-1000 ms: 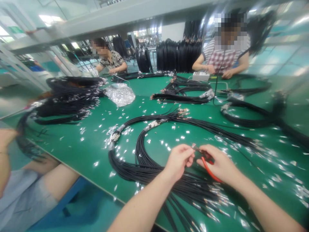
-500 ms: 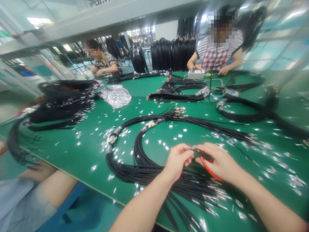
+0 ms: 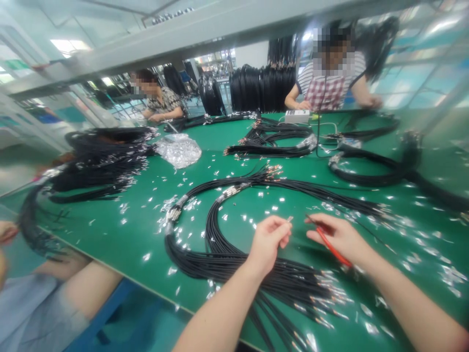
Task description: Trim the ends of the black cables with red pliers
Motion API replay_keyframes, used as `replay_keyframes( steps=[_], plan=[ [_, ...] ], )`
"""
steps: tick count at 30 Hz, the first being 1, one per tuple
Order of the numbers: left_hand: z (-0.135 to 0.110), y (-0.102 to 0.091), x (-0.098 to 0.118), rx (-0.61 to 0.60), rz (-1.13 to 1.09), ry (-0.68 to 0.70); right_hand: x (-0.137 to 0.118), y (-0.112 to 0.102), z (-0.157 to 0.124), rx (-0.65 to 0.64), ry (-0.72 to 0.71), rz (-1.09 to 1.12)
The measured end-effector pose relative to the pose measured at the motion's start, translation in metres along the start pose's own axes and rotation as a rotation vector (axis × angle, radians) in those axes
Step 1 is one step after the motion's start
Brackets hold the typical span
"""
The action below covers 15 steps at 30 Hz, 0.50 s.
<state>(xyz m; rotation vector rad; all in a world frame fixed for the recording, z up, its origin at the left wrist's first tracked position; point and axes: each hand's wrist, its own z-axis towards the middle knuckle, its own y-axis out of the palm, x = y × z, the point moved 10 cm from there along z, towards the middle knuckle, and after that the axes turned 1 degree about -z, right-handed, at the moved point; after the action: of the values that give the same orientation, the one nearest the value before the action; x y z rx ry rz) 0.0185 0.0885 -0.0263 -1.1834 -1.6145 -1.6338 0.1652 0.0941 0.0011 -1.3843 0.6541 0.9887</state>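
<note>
My left hand [image 3: 270, 239] pinches a small silvery piece [image 3: 289, 219] between thumb and fingertips; whether it is loose or the end of a cable is hidden. A short gap to the right, my right hand [image 3: 339, 239] is closed around red-handled pliers [image 3: 334, 248], their dark jaws pointing toward the left hand. Beneath both hands, a looped bundle of black cables [image 3: 234, 264] lies on the green table [image 3: 128, 244], its copper-coloured and silvery ends fanning out at lower right. Small shiny scraps are scattered around the cables.
A clear plastic bag [image 3: 179, 150] of small shiny parts lies at back left, beside a heap of black cables [image 3: 98, 156]. More coils [image 3: 366, 168] rest at right. Two co-workers sit across the table; another person's arm and legs show at left. A grey shelf beam [image 3: 205, 44] crosses above.
The pliers have moved right, away from the left fingertips, leaving a gap between my hands. The silvery piece stays in the left pinch. The far co-worker's hand at right has moved outward.
</note>
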Motion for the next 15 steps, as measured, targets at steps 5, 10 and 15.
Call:
replay_keyframes(
  steps=[5,10,15],
  plan=[
    [-0.001,0.005,-0.008,-0.012,-0.003,-0.018,-0.018,0.011,0.003,0.13,0.071,0.478],
    [-0.001,0.004,-0.013,0.012,0.008,-0.013,-0.031,0.021,0.006,0.15,0.07,0.457],
    [-0.001,0.0,-0.016,0.049,0.004,-0.006,-0.027,0.023,0.007,0.15,0.062,0.477]
  ],
)
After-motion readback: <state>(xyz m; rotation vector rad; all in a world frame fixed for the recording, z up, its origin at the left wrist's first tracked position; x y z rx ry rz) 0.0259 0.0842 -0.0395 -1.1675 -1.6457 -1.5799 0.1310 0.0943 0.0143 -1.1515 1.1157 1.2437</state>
